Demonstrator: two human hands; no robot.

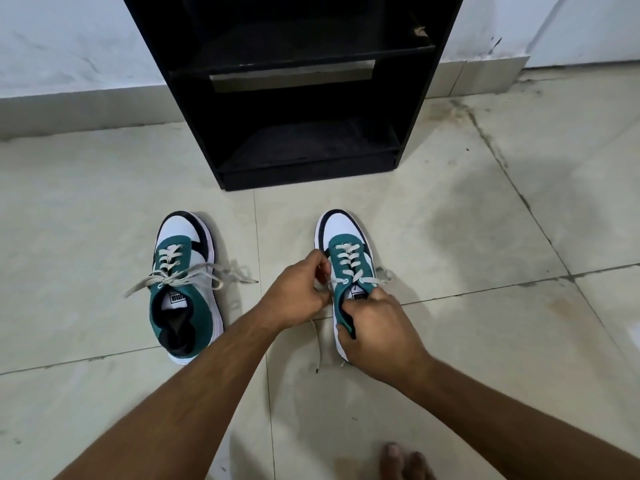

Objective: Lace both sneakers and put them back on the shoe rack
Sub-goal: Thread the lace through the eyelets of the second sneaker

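Note:
Two green, white and black sneakers stand on the tiled floor with toes toward the rack. The left sneaker point(185, 282) is laced, and its loose lace ends spread out to both sides. On the right sneaker point(346, 252) my right hand point(377, 330) grips the heel collar. My left hand point(298, 292) pinches the white lace point(318, 344) at the shoe's left upper eyelet, and a lace end trails down onto the floor. The black shoe rack point(294, 98) stands against the wall beyond the shoes with bare shelves.
Pale floor tiles point(485, 237) with dark grout lines surround the shoes. A white wall and skirting run behind the rack. Bare toes point(403, 462) show at the bottom edge.

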